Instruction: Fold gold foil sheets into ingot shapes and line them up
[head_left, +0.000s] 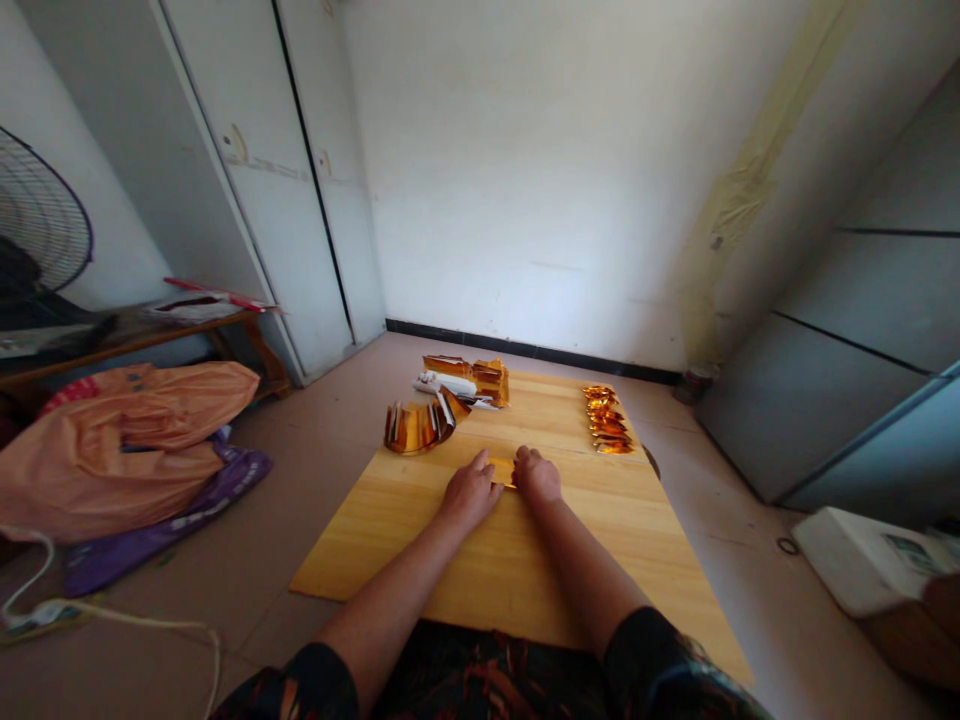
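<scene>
Small gold foil piece (503, 470) flat on the wooden board (525, 560), near its middle, pinched from both sides; left hand (470, 492) pressed palm-down at the piece's left edge, fingers closed onto it; right hand (537, 474) curled into a loose fist at the right edge, touching the foil, most of the piece hidden between the two; both forearms laid across the near half of the board. Farther back on the left, a curved bundle of gold foil sheets (418, 424) standing on edge; just behind, a stack of gold and white packets (466, 381) near the board's far rim. At the far right, a row of folded gold pieces (606, 419) lined up one after another, well apart from the hands. Beyond the board, on the floor at left, an orange plastic bag (127, 435) over a purple one; fan (37, 225) at the left edge; white cabinet doors (277, 190) behind.
</scene>
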